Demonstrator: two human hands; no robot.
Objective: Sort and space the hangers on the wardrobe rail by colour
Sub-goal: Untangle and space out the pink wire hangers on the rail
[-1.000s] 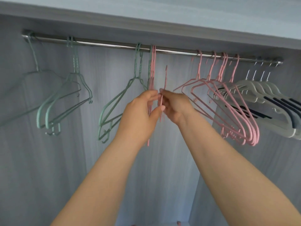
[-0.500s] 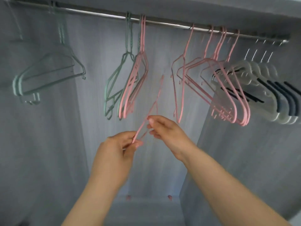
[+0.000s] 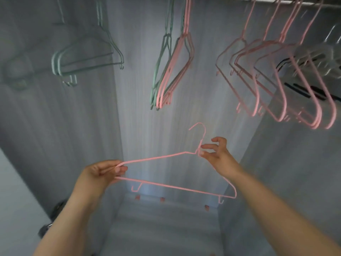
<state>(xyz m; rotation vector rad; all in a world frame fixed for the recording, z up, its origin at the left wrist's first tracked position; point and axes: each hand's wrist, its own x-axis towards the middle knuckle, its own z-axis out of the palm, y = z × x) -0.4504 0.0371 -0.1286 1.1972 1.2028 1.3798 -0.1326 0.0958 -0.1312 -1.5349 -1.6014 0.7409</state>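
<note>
A pink wire hanger (image 3: 173, 186) is off the rail, held low and flat across the wardrobe. My left hand (image 3: 100, 172) pinches its left shoulder tip. My right hand (image 3: 216, 153) pinches its neck just under the hook, the other fingers spread. Above hang green hangers (image 3: 83, 54) at the left, a mixed bunch of green hangers (image 3: 162, 58) and pink hangers (image 3: 177, 71) in the middle, several pink hangers (image 3: 276, 76) at the right, and white hangers (image 3: 317, 56) with dark strips at the far right. The rail (image 3: 313, 1) shows only at the top right edge.
The grey wardrobe back wall (image 3: 147, 126) and side walls close in the space. The wardrobe floor (image 3: 162, 228) lies below my hands, with small pink pieces (image 3: 137, 197) along its back edge. A dark handle (image 3: 55, 215) sits at the lower left.
The pink hanger has come off the rail and down, turned from edge-on to broadside. My hands have dropped and moved apart along it. The view has tilted downward.
</note>
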